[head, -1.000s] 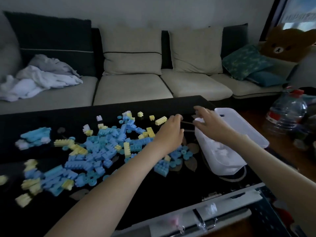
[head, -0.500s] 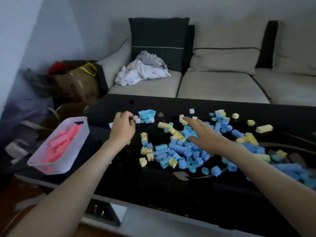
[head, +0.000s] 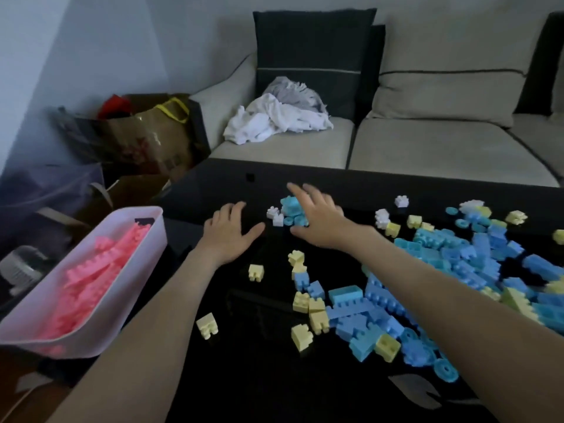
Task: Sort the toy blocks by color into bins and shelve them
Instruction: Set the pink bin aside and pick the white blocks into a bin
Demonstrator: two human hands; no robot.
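Note:
A heap of blue blocks (head: 451, 270) mixed with yellow blocks (head: 317, 315) covers the right half of the black table (head: 232, 377). A few white blocks (head: 274, 215) lie near the far middle. A white bin (head: 91, 331) holding pink blocks (head: 88, 279) hangs over the table's left edge. My left hand (head: 227, 235) is spread flat, fingers relaxed, holding nothing, just left of the white blocks. My right hand (head: 319, 218) reaches over a small cluster of blue blocks (head: 291, 206), fingers extended, palm down on them.
A beige sofa (head: 412, 148) stands behind the table with a pile of white and grey cloth (head: 280, 117) on its seat. Bags and boxes (head: 143, 138) crowd the floor at the left. A few single yellow blocks (head: 207, 325) lie apart on the near table.
The view swung left from the bin of white blocks to the pink bin. My left hand has uncurled and now lies spread. My right hand moved left onto the far blue cluster.

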